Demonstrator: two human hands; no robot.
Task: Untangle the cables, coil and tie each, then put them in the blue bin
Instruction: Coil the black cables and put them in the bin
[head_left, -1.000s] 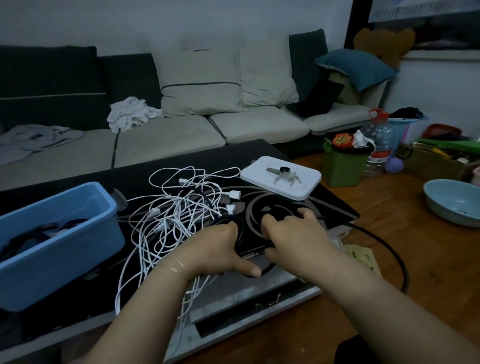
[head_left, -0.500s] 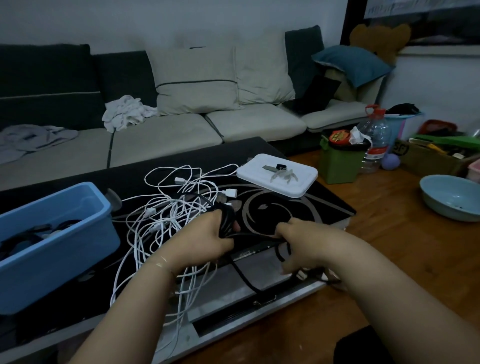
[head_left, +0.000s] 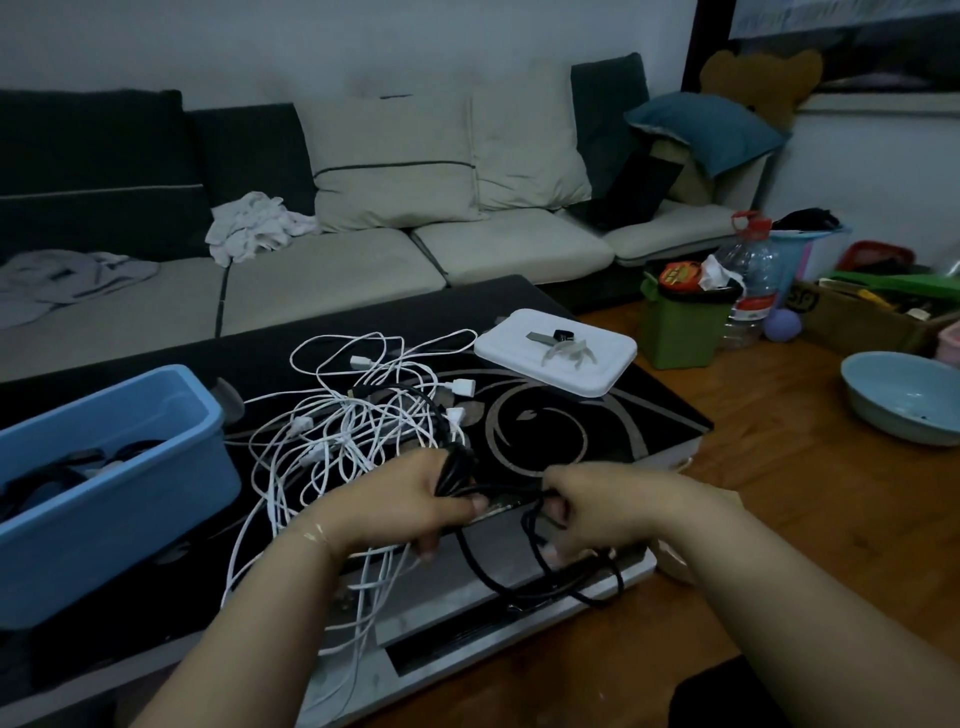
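Both hands grip one thick black cable (head_left: 524, 571) at the glossy black coffee table's (head_left: 613, 415) front edge: left hand (head_left: 410, 499) clutches its coiled loops, right hand (head_left: 597, 506) pinches a strand. Tangled thin white cables (head_left: 353, 426) lie mid-table; blue plastic bin (head_left: 111, 467) sits at the left edge.

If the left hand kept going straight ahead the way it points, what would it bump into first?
Probably the white cables. The left hand, gripping the black cable, points away over the table, and that tangle lies right beyond its knuckles. Depth is hard to judge, though.
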